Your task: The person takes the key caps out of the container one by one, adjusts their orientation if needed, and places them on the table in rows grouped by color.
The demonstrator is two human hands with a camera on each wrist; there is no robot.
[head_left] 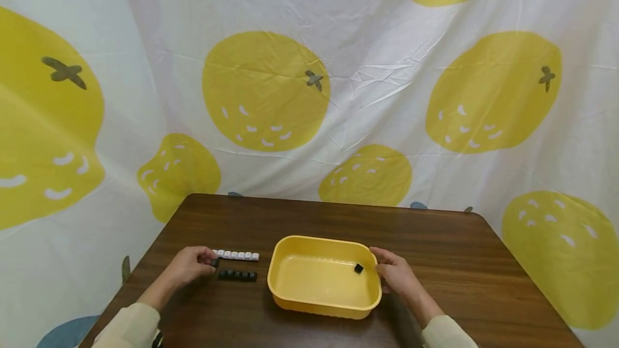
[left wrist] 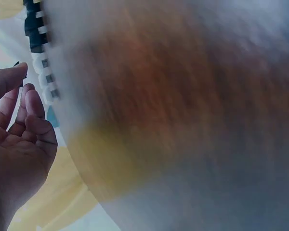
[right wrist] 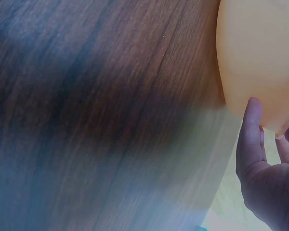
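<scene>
My left hand (head_left: pixel 187 265) pinches a small black keycap (head_left: pixel 215 263) between thumb and fingertips, just left of two short rows. The farther row holds several white keycaps (head_left: pixel 238 255); the nearer one has several black keycaps (head_left: pixel 237 275). In the left wrist view these rows run along the upper left, beside the hand. A yellow plastic basin (head_left: pixel 319 307) stands to the right of the rows, with one black keycap (head_left: pixel 358 268) lying inside near its right end. My right hand (head_left: pixel 397 275) holds the basin's right end, fingers against the outer wall (right wrist: pixel 257 57) and thumb by the rim.
Everything stands on a dark brown wooden table (head_left: pixel 435 240) with rounded far corners. Behind it hangs a white cloth (head_left: pixel 377 69) printed with large yellow fruit. The table's left edge runs close to the left forearm.
</scene>
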